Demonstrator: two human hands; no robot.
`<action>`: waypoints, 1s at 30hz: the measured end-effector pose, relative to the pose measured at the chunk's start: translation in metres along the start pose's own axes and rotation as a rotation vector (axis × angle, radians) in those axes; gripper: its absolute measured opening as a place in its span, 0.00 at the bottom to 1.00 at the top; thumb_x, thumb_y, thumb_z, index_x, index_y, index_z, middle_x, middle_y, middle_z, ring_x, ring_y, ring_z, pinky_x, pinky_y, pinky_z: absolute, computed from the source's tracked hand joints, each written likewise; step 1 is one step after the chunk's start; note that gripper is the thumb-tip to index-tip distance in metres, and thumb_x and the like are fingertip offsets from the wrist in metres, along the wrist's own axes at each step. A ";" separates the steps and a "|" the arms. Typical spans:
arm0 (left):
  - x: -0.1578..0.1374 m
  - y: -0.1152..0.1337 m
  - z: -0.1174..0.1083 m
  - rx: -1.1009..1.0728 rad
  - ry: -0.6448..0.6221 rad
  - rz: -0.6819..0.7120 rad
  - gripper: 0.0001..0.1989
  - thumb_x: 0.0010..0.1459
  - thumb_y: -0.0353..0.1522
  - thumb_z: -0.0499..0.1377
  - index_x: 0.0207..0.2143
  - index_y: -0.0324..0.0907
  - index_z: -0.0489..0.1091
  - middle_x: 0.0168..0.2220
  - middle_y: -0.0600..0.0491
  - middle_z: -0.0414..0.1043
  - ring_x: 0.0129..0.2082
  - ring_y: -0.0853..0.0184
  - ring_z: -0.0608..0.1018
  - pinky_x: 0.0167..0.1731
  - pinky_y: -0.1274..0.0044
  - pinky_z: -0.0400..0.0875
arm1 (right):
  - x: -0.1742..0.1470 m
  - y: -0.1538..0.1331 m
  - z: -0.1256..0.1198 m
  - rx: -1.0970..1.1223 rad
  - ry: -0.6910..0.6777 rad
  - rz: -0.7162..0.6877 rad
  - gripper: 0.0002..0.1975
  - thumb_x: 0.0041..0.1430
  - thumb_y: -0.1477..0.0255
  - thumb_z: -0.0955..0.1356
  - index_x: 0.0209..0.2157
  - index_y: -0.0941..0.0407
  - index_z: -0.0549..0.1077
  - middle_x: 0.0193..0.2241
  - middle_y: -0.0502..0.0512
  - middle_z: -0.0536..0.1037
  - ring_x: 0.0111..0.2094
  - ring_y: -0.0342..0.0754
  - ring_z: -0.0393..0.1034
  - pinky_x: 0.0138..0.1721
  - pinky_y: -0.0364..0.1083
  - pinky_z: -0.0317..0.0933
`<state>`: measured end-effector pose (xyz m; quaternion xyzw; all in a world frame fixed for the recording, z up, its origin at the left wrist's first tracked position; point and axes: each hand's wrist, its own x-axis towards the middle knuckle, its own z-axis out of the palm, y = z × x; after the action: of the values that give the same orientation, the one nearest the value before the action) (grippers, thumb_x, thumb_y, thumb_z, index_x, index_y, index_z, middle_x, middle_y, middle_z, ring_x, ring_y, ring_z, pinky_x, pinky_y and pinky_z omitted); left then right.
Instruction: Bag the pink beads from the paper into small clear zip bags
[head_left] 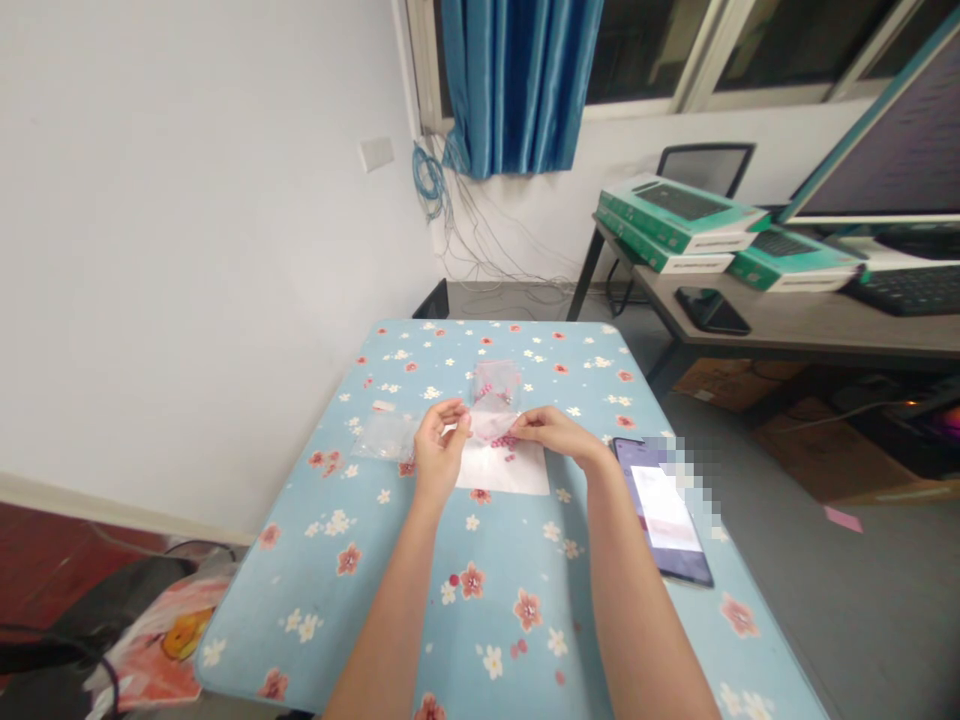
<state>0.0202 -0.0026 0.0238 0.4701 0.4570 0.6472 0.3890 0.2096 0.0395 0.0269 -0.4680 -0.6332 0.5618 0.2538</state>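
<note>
Two bare forearms reach across a blue floral surface [322,590] toward a small clear bag [491,415], which lies between the left hand [439,447] and the right hand [556,434]. Each grip is narrow, thumb and fingers pinched at opposite sides of the plastic, the left at the near-left edge and the right at the lower right corner. Loose pink beads [510,457] sit just below the bag, on the camera side, upon a white sheet [506,478]; the right hand is the nearer of the two to them, its fingertips directly above, though whether they touch cannot be told. The bag's long axis is hard to read in the soft film, while the sheet runs longest from left to right. By count: three clear bags in all, one between the hands, a bead-holding bag [496,380] just beyond it and a flat bag [384,437] beside the left hand; one sheet; and one phone [667,515], screen lit, right of the right forearm. The beads are too small and crowded to number. On a neighbouring surface [795,325], at right, rest three green boxes [679,215] and one dark phone [712,310].
</note>
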 end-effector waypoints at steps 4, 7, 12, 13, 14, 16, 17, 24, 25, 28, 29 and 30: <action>0.001 0.000 -0.001 -0.006 0.019 -0.022 0.15 0.49 0.36 0.61 0.39 0.40 0.67 0.34 0.49 0.72 0.35 0.68 0.75 0.28 0.80 0.74 | -0.001 -0.001 0.000 0.012 -0.007 0.003 0.14 0.44 0.61 0.70 0.25 0.59 0.76 0.24 0.52 0.77 0.28 0.44 0.66 0.33 0.44 0.58; 0.001 -0.001 -0.001 0.012 0.026 -0.027 0.15 0.50 0.37 0.61 0.39 0.40 0.67 0.34 0.49 0.72 0.35 0.68 0.75 0.28 0.79 0.74 | -0.002 -0.002 0.001 0.026 -0.018 -0.001 0.14 0.45 0.61 0.70 0.24 0.59 0.76 0.23 0.52 0.76 0.27 0.44 0.66 0.32 0.44 0.58; 0.001 -0.001 -0.001 0.013 0.032 -0.029 0.15 0.49 0.38 0.61 0.38 0.40 0.67 0.34 0.50 0.73 0.35 0.68 0.75 0.28 0.79 0.74 | -0.002 -0.004 0.003 0.037 -0.027 -0.007 0.14 0.45 0.61 0.70 0.24 0.59 0.77 0.25 0.53 0.77 0.28 0.44 0.67 0.35 0.45 0.58; 0.001 -0.001 -0.001 0.007 0.036 -0.031 0.15 0.49 0.38 0.61 0.38 0.40 0.67 0.34 0.50 0.73 0.35 0.67 0.76 0.28 0.79 0.74 | -0.002 -0.004 0.003 0.038 -0.026 -0.007 0.14 0.45 0.61 0.70 0.25 0.59 0.77 0.26 0.53 0.77 0.29 0.45 0.67 0.35 0.45 0.59; 0.001 -0.001 -0.001 0.001 0.039 -0.033 0.15 0.49 0.38 0.61 0.38 0.40 0.67 0.33 0.50 0.73 0.35 0.67 0.76 0.28 0.79 0.74 | -0.002 -0.004 0.003 0.037 -0.023 -0.008 0.13 0.45 0.62 0.70 0.25 0.59 0.77 0.26 0.53 0.77 0.29 0.45 0.67 0.35 0.45 0.59; 0.001 -0.001 -0.001 -0.011 0.043 -0.036 0.15 0.49 0.38 0.61 0.38 0.40 0.68 0.33 0.50 0.73 0.34 0.68 0.76 0.27 0.79 0.74 | -0.001 -0.003 0.003 0.030 -0.014 -0.007 0.13 0.44 0.63 0.70 0.24 0.59 0.77 0.26 0.53 0.77 0.29 0.45 0.68 0.36 0.45 0.59; 0.001 -0.001 0.000 -0.017 0.043 -0.037 0.14 0.49 0.37 0.61 0.37 0.40 0.68 0.33 0.50 0.73 0.34 0.68 0.76 0.27 0.79 0.74 | 0.000 -0.002 0.003 0.030 -0.013 -0.004 0.12 0.44 0.63 0.71 0.24 0.59 0.77 0.25 0.53 0.77 0.29 0.45 0.67 0.36 0.45 0.58; 0.001 0.000 0.000 -0.021 0.036 -0.044 0.14 0.49 0.37 0.61 0.38 0.40 0.68 0.34 0.50 0.72 0.36 0.67 0.75 0.28 0.79 0.74 | -0.004 -0.009 0.005 0.050 0.009 0.014 0.12 0.44 0.63 0.70 0.24 0.59 0.76 0.23 0.51 0.74 0.27 0.43 0.65 0.31 0.44 0.57; 0.000 0.000 -0.001 -0.017 0.030 -0.051 0.15 0.49 0.37 0.61 0.38 0.40 0.68 0.35 0.50 0.72 0.37 0.67 0.75 0.28 0.78 0.75 | -0.005 -0.010 0.005 0.060 0.014 0.022 0.12 0.45 0.63 0.70 0.24 0.59 0.76 0.22 0.51 0.74 0.26 0.43 0.64 0.30 0.44 0.56; 0.001 -0.004 -0.001 -0.011 -0.004 -0.068 0.16 0.50 0.37 0.61 0.40 0.41 0.67 0.37 0.48 0.72 0.40 0.65 0.75 0.29 0.77 0.75 | -0.008 -0.013 0.004 0.082 0.032 0.048 0.12 0.45 0.63 0.70 0.26 0.59 0.76 0.20 0.50 0.72 0.25 0.42 0.62 0.26 0.43 0.54; 0.001 -0.005 -0.002 -0.003 -0.019 -0.070 0.16 0.50 0.37 0.61 0.41 0.41 0.67 0.38 0.48 0.72 0.40 0.64 0.75 0.30 0.77 0.75 | -0.009 -0.014 0.003 0.083 0.037 0.052 0.12 0.45 0.63 0.70 0.26 0.59 0.76 0.20 0.50 0.72 0.24 0.42 0.62 0.26 0.43 0.54; 0.001 -0.007 -0.002 0.013 -0.034 -0.070 0.16 0.51 0.37 0.60 0.42 0.41 0.66 0.39 0.47 0.72 0.41 0.64 0.75 0.31 0.76 0.74 | -0.009 -0.014 0.003 0.080 0.041 0.055 0.12 0.45 0.63 0.70 0.26 0.59 0.76 0.20 0.50 0.71 0.24 0.42 0.61 0.25 0.43 0.53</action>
<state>0.0182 -0.0002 0.0167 0.4673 0.4708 0.6220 0.4160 0.2064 0.0312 0.0411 -0.4858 -0.5919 0.5839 0.2697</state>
